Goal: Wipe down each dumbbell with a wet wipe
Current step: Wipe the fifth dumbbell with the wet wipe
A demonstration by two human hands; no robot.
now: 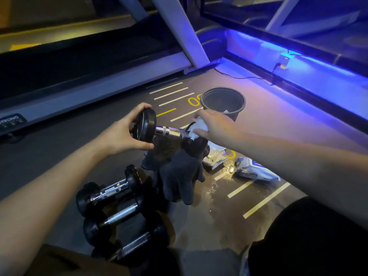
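I hold a black dumbbell (169,131) with a chrome handle in the air, roughly level. My left hand (124,132) grips its near round head from the left. My right hand (212,125) holds a white wet wipe (196,128) pressed against the far head, which the hand and wipe mostly hide. Three more black dumbbells (111,194) lie side by side on the floor at the lower left, near my knee. Two wet-wipe packs (256,171) lie on the floor under my right forearm.
A black bucket (223,100) stands on the floor beyond my hands with a white scrap inside. Dark gloves (179,174) lie below the held dumbbell. A wet patch (219,196) spreads over the lined floor. A treadmill frame (95,80) runs along the left.
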